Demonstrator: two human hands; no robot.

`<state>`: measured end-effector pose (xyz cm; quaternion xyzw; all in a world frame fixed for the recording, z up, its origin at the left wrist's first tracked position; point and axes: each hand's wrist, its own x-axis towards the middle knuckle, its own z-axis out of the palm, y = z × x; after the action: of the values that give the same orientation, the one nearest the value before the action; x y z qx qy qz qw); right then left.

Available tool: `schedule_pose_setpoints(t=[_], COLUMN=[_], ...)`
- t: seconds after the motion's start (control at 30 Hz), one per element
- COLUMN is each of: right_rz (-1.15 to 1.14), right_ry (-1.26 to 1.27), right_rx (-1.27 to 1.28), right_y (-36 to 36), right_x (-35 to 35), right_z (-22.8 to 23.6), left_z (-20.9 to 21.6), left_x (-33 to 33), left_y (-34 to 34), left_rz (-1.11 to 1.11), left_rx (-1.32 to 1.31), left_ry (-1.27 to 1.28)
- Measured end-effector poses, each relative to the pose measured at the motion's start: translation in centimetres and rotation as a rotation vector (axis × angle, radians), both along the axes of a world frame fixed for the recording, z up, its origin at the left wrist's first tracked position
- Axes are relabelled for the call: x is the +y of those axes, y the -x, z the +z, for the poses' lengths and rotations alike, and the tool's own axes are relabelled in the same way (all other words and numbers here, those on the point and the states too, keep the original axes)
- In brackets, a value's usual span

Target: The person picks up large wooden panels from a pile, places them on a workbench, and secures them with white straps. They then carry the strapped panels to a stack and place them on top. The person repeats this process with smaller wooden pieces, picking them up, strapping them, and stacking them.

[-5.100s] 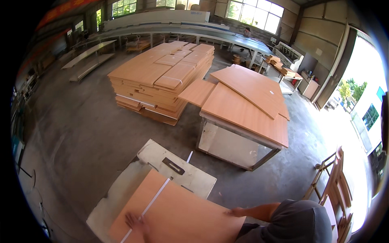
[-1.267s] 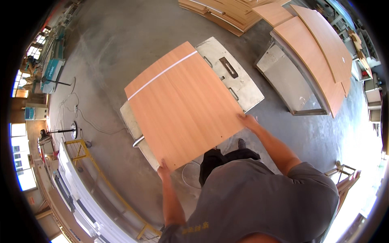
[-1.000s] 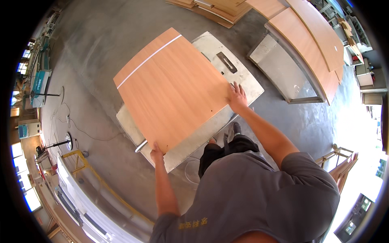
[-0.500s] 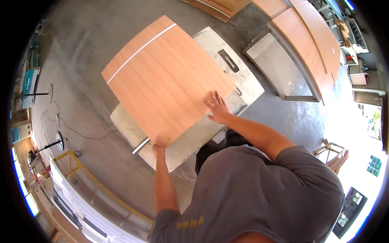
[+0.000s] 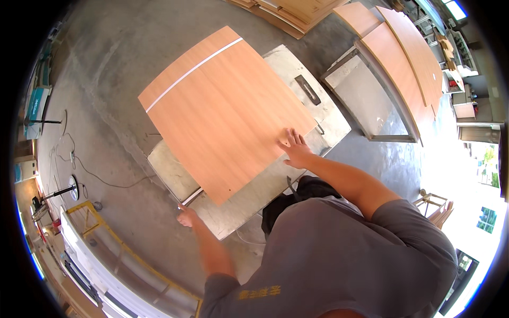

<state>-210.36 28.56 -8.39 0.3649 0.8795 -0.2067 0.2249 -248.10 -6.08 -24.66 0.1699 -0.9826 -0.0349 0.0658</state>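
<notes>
At seven o'clock of the wood panel [image 5: 225, 119] lying on the worktable [image 5: 247, 198], your left hand [image 5: 186, 216] meets a white strap [image 5: 193, 197], grip undeterminable, while your right hand [image 5: 297, 150], fingers spread, apparently steadies four o'clock.

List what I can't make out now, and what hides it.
In the head view:
Table: middle hidden under the wooden board.
Board stack: far end cut off by the top edge.
Left hand: too small to tell whether it grips the white strap.
</notes>
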Motion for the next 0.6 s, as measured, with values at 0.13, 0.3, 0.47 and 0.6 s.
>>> schedule_pose_setpoints(t=[0.13, 0.3, 0.47, 0.6], right_rz=[0.063, 0.065, 0.369, 0.563], right_ry=[0.051, 0.079, 0.244, -0.228], right_rx=[-0.039, -0.137, -0.133, 0.93], right_y=[0.7, -1.0, 6.2, 8.0], right_x=[0.9, 1.4, 1.9, -1.8], right_z=[-0.2, -1.1, 4.2, 6.2], left_z=[-0.9, 12.8, 9.3, 5.6], left_x=[-3.2, 14.3, 23.1, 23.2], left_y=[6.1, -3.1, -18.0, -18.9], left_rz=[0.239, -0.238, -1.242, -1.366], left_rx=[-0.315, -0.354, -0.472, -0.313], left_ry=[-1.335, -1.876, -0.237, 0.127])
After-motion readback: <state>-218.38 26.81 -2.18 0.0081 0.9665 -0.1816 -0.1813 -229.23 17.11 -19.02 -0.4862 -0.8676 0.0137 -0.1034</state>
